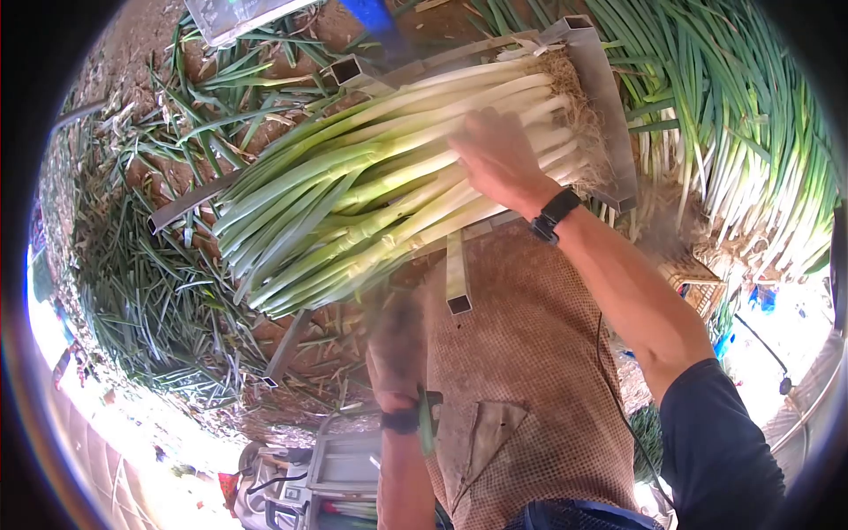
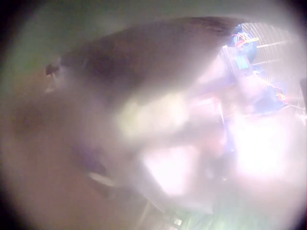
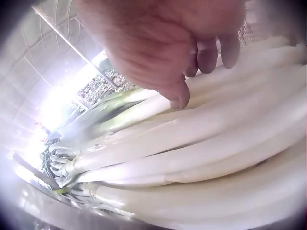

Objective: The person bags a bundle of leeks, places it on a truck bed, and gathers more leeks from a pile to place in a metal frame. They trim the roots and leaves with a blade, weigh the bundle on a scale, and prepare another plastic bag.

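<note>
A thick bundle of long green onions (image 1: 389, 177) lies across a metal frame (image 1: 609, 132), its roots at the right end and green leaves to the left. My right hand (image 1: 499, 159) is over the white stalks near the roots. In the right wrist view, that hand's fingers (image 3: 207, 56) bend loosely down, fingertips right at the white stalks (image 3: 192, 143). My left hand (image 1: 393, 349) is low in front of the apron, partly hidden by a dark blur. A strip of green leaf (image 1: 426, 424) shows beside the left wrist. The left wrist view is badly blurred.
More green onions (image 1: 742, 132) are piled at the right. Cut leaves (image 1: 150, 291) litter the ground to the left. Square metal bars (image 1: 458, 274) stick out from the frame towards the brown apron (image 1: 530, 353). A yellowish crate (image 1: 702, 287) stands behind the right arm.
</note>
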A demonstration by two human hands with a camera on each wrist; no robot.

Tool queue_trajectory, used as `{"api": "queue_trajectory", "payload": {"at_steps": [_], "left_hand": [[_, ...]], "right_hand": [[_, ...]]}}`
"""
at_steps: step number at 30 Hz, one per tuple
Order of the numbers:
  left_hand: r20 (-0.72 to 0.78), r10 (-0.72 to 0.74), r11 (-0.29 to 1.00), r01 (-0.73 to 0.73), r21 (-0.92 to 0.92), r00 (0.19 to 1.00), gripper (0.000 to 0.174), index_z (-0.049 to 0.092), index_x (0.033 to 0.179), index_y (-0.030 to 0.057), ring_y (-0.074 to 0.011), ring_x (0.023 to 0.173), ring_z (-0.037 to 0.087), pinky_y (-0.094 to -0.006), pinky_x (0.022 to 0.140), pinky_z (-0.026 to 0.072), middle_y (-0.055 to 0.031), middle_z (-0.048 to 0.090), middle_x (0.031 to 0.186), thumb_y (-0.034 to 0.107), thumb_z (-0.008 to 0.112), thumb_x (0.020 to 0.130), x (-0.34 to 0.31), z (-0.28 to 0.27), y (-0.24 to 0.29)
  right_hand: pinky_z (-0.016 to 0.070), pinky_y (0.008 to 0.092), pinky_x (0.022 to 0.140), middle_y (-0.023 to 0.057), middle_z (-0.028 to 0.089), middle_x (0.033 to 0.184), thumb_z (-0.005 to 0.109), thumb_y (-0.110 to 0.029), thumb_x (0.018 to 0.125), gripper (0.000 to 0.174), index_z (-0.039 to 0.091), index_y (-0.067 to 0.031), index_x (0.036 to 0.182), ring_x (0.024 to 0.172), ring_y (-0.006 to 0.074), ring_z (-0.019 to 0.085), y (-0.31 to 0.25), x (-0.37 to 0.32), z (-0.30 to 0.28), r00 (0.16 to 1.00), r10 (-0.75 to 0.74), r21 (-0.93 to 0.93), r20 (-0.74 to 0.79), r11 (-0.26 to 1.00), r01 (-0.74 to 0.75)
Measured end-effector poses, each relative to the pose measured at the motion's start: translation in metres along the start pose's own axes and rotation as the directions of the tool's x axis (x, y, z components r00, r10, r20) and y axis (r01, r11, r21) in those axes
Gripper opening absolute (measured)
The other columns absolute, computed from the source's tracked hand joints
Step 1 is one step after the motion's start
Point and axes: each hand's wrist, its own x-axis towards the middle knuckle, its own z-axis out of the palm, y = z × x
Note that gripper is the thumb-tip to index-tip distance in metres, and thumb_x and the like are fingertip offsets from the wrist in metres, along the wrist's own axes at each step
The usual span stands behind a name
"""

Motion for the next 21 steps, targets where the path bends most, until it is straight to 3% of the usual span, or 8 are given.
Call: {"api": "queue_trajectory", "payload": {"at_steps": [4,6,8,11,13,16,18,21], "left_hand": [[0.021,-0.058,0.997,0.057,0.047,0.998,0.025,0.071,0.123,0.0005,-0.0072,0.091,0.063,-0.0233,0.082,0.0505,-0.0005,0.072,0.103,0.009,0.067,0.099,0.016,0.002,-0.001],[0.071,0.142,0.967,-0.154,0.205,0.987,0.026,0.071,0.123,0.0000,-0.0074,0.091,0.063,-0.0235,0.082,0.0506,-0.0004,0.072,0.103,0.009,0.067,0.099,0.024,-0.001,-0.016],[0.098,0.225,0.933,-0.243,0.266,0.969,0.026,0.071,0.123,-0.0005,-0.0077,0.092,0.063,-0.0236,0.083,0.0508,-0.0003,0.072,0.104,0.010,0.067,0.099,0.032,0.003,-0.029],[0.079,0.172,0.974,-0.182,0.138,0.982,0.025,0.071,0.122,-0.0005,-0.0079,0.094,0.064,-0.0240,0.084,0.0511,-0.0004,0.073,0.105,0.010,0.067,0.100,0.042,0.010,-0.034],[0.094,0.121,0.990,-0.113,-0.080,0.988,0.025,0.071,0.122,0.0002,-0.0080,0.096,0.064,-0.0243,0.085,0.0514,-0.0002,0.073,0.106,0.009,0.067,0.099,0.052,0.015,-0.031],[0.092,0.095,0.982,-0.109,0.155,0.991,0.027,0.071,0.123,0.0009,-0.0082,0.097,0.064,-0.0259,0.087,0.0522,0.0008,0.073,0.109,0.011,0.070,0.099,0.061,0.014,-0.016],[0.052,0.096,0.924,-0.109,0.367,0.994,0.030,0.070,0.124,0.0023,-0.0125,0.097,0.067,-0.0300,0.088,0.0535,-0.0019,0.074,0.109,0.012,0.072,0.096,0.060,0.025,0.022],[0.026,0.327,0.687,-0.256,0.680,0.945,0.032,0.071,0.123,0.0049,-0.0209,0.100,0.070,-0.0374,0.091,0.0533,-0.0068,0.075,0.110,0.013,0.075,0.092,0.068,0.023,0.036]], "right_hand": [[0.0428,0.0424,0.088,0.0105,0.062,0.095,0.066,-0.001,0.078,0.007,0.068,-0.0067,0.081,0.102,0.0288,0.058,-0.003,-0.005,-0.008,0.994,-0.100,-0.044,-0.045,0.994,0.098],[0.0435,0.0430,0.087,0.0100,0.064,0.094,0.066,-0.001,0.078,0.008,0.068,-0.0069,0.083,0.099,0.0291,0.060,-0.001,-0.002,-0.006,0.996,-0.065,-0.017,0.059,0.998,0.066],[0.0441,0.0441,0.086,0.0098,0.065,0.092,0.066,-0.001,0.078,0.010,0.068,-0.0073,0.085,0.097,0.0297,0.061,0.001,0.001,-0.003,0.992,-0.037,-0.031,0.124,0.999,0.041],[0.0460,0.0476,0.083,0.0124,0.066,0.090,0.067,-0.002,0.080,0.007,0.067,-0.0062,0.086,0.094,0.0331,0.063,0.002,0.005,0.005,0.991,-0.018,-0.049,0.135,0.999,0.025],[0.0484,0.0513,0.080,0.0176,0.066,0.089,0.070,-0.006,0.080,0.006,0.066,-0.0031,0.083,0.092,0.0380,0.064,0.004,0.006,0.006,0.994,-0.017,0.007,0.105,1.000,0.016],[0.0491,0.0520,0.083,0.0186,0.067,0.093,0.068,-0.006,0.082,0.009,0.068,-0.0027,0.091,0.095,0.0398,0.064,0.008,0.000,0.015,0.999,-0.023,0.048,0.030,0.999,0.022],[0.0497,0.0510,0.085,0.0187,0.068,0.096,0.068,-0.009,0.085,0.014,0.069,-0.0032,0.098,0.095,0.0404,0.064,0.015,0.002,0.014,1.000,0.004,0.108,0.004,0.994,-0.005],[0.0507,0.0494,0.087,0.0186,0.069,0.100,0.069,-0.014,0.089,0.020,0.071,-0.0034,0.106,0.098,0.0400,0.064,0.017,-0.005,-0.003,0.989,0.144,0.248,-0.017,0.959,-0.135]]}}
